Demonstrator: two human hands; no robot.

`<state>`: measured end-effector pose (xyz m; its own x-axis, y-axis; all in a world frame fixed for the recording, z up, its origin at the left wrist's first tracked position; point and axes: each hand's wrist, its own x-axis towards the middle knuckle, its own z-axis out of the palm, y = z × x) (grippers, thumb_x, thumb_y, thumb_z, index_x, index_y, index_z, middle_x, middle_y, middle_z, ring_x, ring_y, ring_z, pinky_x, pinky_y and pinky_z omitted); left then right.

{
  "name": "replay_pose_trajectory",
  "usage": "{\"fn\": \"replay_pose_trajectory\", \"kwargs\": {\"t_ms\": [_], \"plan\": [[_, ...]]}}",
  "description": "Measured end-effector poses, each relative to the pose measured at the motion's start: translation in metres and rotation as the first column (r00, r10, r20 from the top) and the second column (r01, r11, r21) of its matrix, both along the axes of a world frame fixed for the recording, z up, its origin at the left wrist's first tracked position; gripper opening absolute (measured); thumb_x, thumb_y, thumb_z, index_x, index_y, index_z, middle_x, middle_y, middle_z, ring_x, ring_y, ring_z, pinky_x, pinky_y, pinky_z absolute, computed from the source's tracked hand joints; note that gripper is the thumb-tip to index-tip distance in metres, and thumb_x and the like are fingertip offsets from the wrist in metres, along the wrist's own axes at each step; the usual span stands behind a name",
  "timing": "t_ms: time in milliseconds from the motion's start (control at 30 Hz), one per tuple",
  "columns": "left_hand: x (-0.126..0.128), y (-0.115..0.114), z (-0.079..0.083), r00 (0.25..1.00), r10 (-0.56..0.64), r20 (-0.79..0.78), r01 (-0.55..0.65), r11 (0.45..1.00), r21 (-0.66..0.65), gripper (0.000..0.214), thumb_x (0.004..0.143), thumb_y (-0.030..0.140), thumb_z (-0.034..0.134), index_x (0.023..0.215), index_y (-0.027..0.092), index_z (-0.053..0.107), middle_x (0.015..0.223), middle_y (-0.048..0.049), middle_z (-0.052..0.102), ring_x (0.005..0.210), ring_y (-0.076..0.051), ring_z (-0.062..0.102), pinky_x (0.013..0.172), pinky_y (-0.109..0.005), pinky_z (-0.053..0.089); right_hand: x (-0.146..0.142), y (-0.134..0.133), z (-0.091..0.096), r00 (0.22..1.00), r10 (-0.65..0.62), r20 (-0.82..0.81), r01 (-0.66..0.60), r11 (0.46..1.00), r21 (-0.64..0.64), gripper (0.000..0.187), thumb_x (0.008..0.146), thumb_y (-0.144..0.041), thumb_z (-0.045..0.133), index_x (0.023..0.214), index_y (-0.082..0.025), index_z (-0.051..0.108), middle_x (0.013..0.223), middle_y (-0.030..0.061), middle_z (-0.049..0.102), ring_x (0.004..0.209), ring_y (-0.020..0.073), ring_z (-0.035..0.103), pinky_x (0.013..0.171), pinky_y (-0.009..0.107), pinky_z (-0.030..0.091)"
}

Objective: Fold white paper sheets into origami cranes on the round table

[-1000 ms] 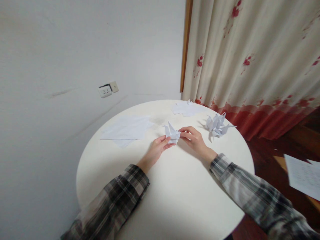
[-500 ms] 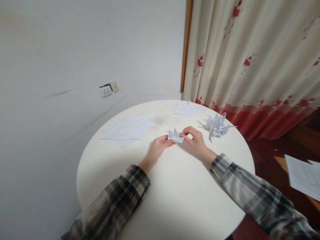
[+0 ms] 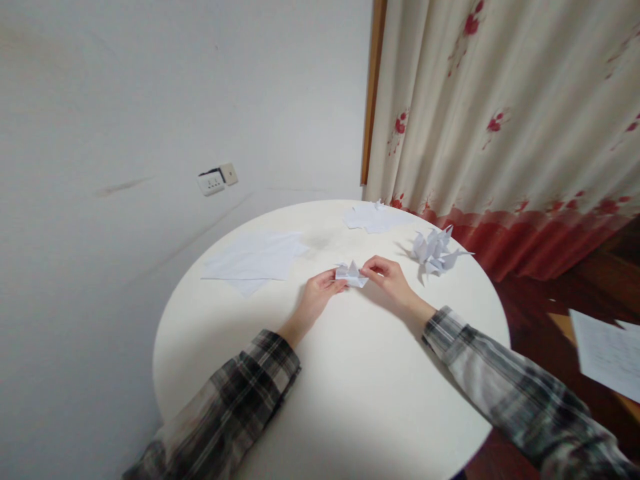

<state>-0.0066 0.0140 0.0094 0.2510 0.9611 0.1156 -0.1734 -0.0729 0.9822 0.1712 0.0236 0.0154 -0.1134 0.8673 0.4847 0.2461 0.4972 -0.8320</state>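
Note:
A small white folded paper figure [image 3: 351,273] is held just above the round white table [image 3: 350,387], near its middle. My left hand [image 3: 314,298] pinches the figure's left end. Its right end is pinched by my right hand [image 3: 389,278]. Both hands have fingers closed on the paper, and both arms wear plaid sleeves. Several finished white paper cranes [image 3: 434,251] lie in a cluster to the right of my right hand.
Flat white sheets [image 3: 255,259] lie on the table's left side, and more paper [image 3: 369,217] at the far edge. A wall with a socket [image 3: 216,179] stands behind, a flowered curtain [image 3: 500,120] at right. Printed paper [image 3: 605,353] lies on the dark wooden floor.
The paper figure stood taller with a point sticking up; now it is pulled flatter and wider between my two hands. My hands have shifted only slightly.

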Motion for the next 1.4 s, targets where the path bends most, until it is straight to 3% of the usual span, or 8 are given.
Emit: {"fn": "replay_pose_trajectory", "kwargs": {"t_ms": [133, 467, 733, 867, 1133, 1400], "plan": [[0.0, 0.0, 0.0, 1.0, 0.027, 0.003, -0.027, 1.0, -0.012, 0.034, 0.061, 0.034, 0.072, 0.088, 0.013, 0.067, 0.093, -0.0085, 0.068, 0.077, -0.017, 0.061, 0.075, -0.029, 0.044, -0.001, 0.0, 0.001, 0.999, 0.027, -0.04, -0.029, 0.998, -0.051, 0.016, 0.075, -0.03, 0.058, 0.069, -0.016, 0.063, 0.063, 0.0002, 0.06, 0.06, 0.0112, 0.053, 0.06, 0.024, 0.042], [0.0, 0.002, 0.0, 0.997, 0.055, 0.058, -0.055, 0.998, -0.003, 0.033, 0.063, 0.034, 0.071, 0.089, 0.013, 0.067, 0.097, -0.008, 0.067, 0.085, -0.018, 0.06, 0.08, -0.03, 0.046, -0.003, -0.003, 0.001, 0.998, 0.035, 0.056, -0.038, 0.998, 0.046, 0.018, 0.073, -0.032, 0.062, 0.081, -0.016, 0.066, 0.079, 0.0036, 0.06, 0.07, 0.0119, 0.056, 0.063, 0.025, 0.045], [0.0, 0.003, -0.001, 0.998, 0.042, 0.053, -0.041, 0.999, -0.007, 0.034, 0.063, 0.033, 0.071, 0.09, 0.013, 0.067, 0.094, -0.0079, 0.068, 0.085, -0.019, 0.06, 0.082, -0.032, 0.046, -0.004, 0.002, -0.007, 0.998, 0.029, -0.056, -0.035, 0.994, -0.1, 0.02, 0.066, -0.033, 0.067, 0.077, -0.016, 0.067, 0.067, 0.0021, 0.065, 0.058, 0.0119, 0.056, 0.058, 0.025, 0.046], [0.0, 0.003, 0.0, 0.998, 0.035, 0.043, -0.034, 0.999, -0.019, 0.034, 0.062, 0.032, 0.072, 0.089, 0.012, 0.067, 0.096, -0.0088, 0.067, 0.085, -0.019, 0.06, 0.081, -0.033, 0.046, -0.002, 0.003, -0.006, 0.998, 0.012, -0.057, -0.016, 0.998, -0.062, 0.016, 0.067, -0.031, 0.067, 0.073, -0.016, 0.068, 0.067, 0.0034, 0.066, 0.059, 0.0136, 0.058, 0.058, 0.025, 0.046], [0.001, 0.009, -0.008, 1.0, 0.013, 0.014, -0.014, 0.999, 0.033, 0.036, 0.056, 0.024, 0.074, 0.09, 0.013, 0.065, 0.089, -0.0062, 0.068, 0.082, -0.018, 0.06, 0.079, -0.031, 0.045, 0.0, -0.001, 0.0, 0.99, -0.071, 0.118, 0.059, 0.993, 0.105, 0.014, 0.076, -0.028, 0.058, 0.071, -0.017, 0.066, 0.069, 0.0019, 0.065, 0.063, 0.0126, 0.057, 0.062, 0.025, 0.044], [0.003, 0.012, -0.007, 0.995, 0.09, 0.053, -0.091, 0.996, 0.017, 0.034, 0.049, 0.015, 0.075, 0.081, 0.013, 0.065, 0.084, -0.0045, 0.068, 0.077, -0.017, 0.06, 0.079, -0.031, 0.045, 0.001, 0.0, 0.001, 0.961, -0.11, 0.254, 0.048, 0.969, 0.241, 0.017, 0.081, -0.03, 0.053, 0.074, -0.018, 0.063, 0.07, 0.0028, 0.062, 0.062, 0.013, 0.054, 0.06, 0.025, 0.042]]}}
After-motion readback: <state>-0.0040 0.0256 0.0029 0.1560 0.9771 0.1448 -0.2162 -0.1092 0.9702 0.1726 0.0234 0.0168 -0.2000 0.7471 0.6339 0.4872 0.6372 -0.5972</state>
